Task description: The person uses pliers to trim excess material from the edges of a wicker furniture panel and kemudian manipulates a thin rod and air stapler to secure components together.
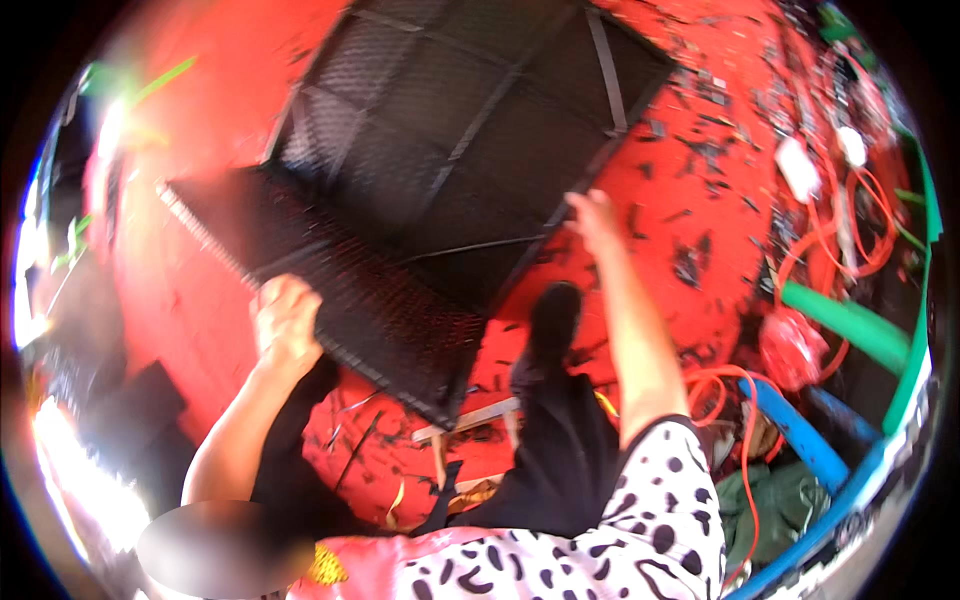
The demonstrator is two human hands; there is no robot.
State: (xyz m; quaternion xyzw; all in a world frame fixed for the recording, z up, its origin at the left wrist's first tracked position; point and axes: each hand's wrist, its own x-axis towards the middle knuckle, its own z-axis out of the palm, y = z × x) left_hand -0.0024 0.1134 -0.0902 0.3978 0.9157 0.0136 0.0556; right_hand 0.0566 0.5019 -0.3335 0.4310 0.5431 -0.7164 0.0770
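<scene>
Left hand (286, 318) is clamped on the near edge of a black gridded panel (430, 150), bent into two sections over the red floor (205, 345) in front of the legs (565, 450). Right hand (597, 222) is at its right edge, can't tell if it's really gripping, and dark scraps (690, 268) litter the floor beyond.

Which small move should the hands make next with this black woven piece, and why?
I'd probably firm up the right hand's hold before shifting the black woven piece. The left hand is closed on its near rim, while the right has only its fingers at the opposite side's edge, where its grip is hard to judge through the blur.
</scene>
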